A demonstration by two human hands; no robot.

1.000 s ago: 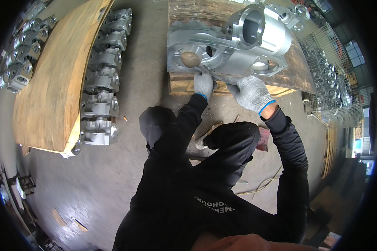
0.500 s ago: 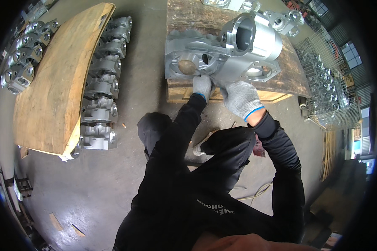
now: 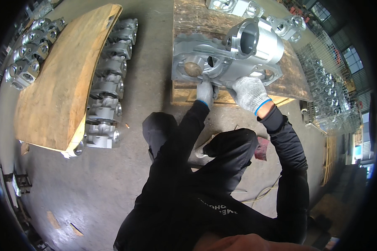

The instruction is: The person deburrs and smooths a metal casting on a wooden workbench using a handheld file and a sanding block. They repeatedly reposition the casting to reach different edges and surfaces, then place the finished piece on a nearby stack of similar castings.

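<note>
A large silver metal casting (image 3: 262,48), with a wide upright cylinder and round openings in its flat flange, lies on a worn wooden board. My left hand (image 3: 206,91), in a grey knit glove with a blue cuff, is closed at the flange's near edge, its fingertips pressed together beside a round opening. Just right of it, my right hand (image 3: 251,93), gloved the same way, is curled against the casting's near side below the cylinder. Its fingertips are hidden. Whatever either hand holds is too small or covered to make out.
The wooden board (image 3: 192,19) carries more castings (image 3: 282,28) at its far side. Left stands a plywood sheet (image 3: 63,88) flanked by rows of castings (image 3: 102,111). A wire cage (image 3: 333,92) full of metal parts stands right. On the floor are a hose (image 3: 264,194) and red piece (image 3: 262,148).
The whole scene has shifted slightly right and down in the view. Both hands stay at the casting's near edge, the right one a little farther from the left.
</note>
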